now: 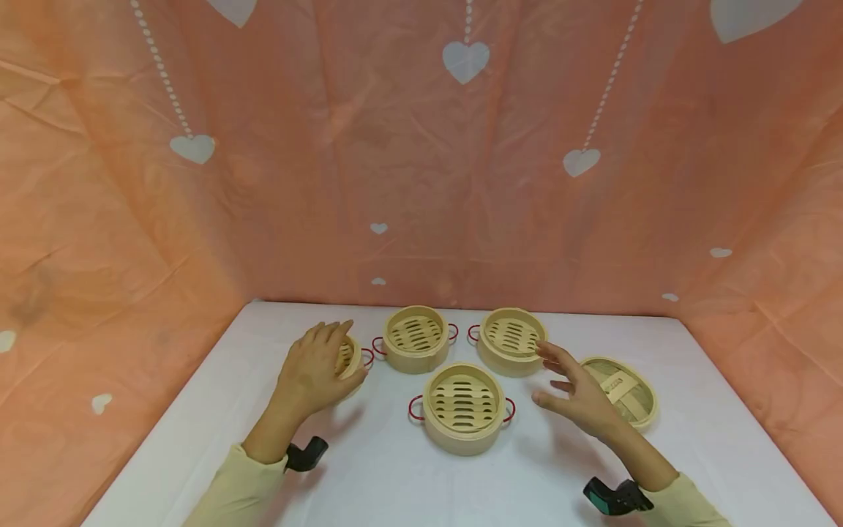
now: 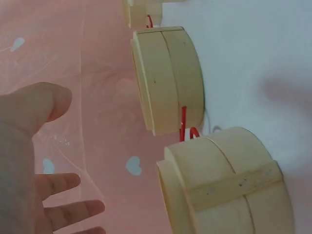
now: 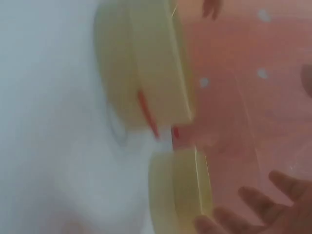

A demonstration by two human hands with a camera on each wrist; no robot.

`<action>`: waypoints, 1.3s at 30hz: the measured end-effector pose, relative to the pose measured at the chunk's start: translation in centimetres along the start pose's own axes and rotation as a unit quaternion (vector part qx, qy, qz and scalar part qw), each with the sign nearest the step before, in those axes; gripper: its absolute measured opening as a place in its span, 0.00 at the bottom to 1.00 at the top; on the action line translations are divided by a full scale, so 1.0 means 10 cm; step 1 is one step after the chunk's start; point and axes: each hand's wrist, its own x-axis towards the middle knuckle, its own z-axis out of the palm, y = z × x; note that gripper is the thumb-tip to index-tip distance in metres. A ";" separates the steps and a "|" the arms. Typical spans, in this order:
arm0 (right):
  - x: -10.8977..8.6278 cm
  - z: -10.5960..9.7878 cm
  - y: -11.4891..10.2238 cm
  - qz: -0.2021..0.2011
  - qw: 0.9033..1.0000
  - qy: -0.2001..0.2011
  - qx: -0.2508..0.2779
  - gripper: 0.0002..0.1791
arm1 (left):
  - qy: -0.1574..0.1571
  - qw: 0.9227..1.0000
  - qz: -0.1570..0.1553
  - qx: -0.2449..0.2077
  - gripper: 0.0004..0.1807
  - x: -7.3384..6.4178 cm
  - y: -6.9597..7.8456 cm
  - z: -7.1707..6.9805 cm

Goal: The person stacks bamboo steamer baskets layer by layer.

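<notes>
My left hand point(image 1: 317, 372) is above a bamboo steamer basket point(image 1: 353, 360) at the left and hides most of it. In the left wrist view the fingers point(image 2: 73, 213) are spread, with nothing held. My right hand point(image 1: 578, 391) hovers with parted fingers between the front bamboo steamer basket point(image 1: 463, 438) and the woven bamboo lid point(image 1: 637, 404), partly covering that lid. A steamer basket point(image 1: 511, 366) at the back right lies just beyond the right fingertips. The baskets are round and slatted, with red loop handles. In the right wrist view the baskets are blurred.
Another steamer basket point(image 1: 416, 364) stands at the back, left of centre. All rest on a white tabletop point(image 1: 395, 483). An orange-pink cloth point(image 1: 421, 183) with pale hearts hangs behind and at both sides. A black wrist camera point(image 1: 306, 454) is strapped on the left wrist.
</notes>
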 end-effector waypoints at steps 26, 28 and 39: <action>-0.06 0.47 0.14 0.028 0.981 -0.077 0.173 0.46 | 0.012 0.999 0.004 -0.034 0.28 -0.14 -0.12 0.24; -0.06 0.49 0.14 0.030 0.981 -0.078 0.173 0.46 | 0.009 0.999 0.000 -0.042 0.27 -0.15 -0.13 0.25; -0.03 0.55 0.20 0.034 0.980 -0.079 0.178 0.48 | -0.004 0.996 -0.025 -0.081 0.24 -0.19 -0.17 0.29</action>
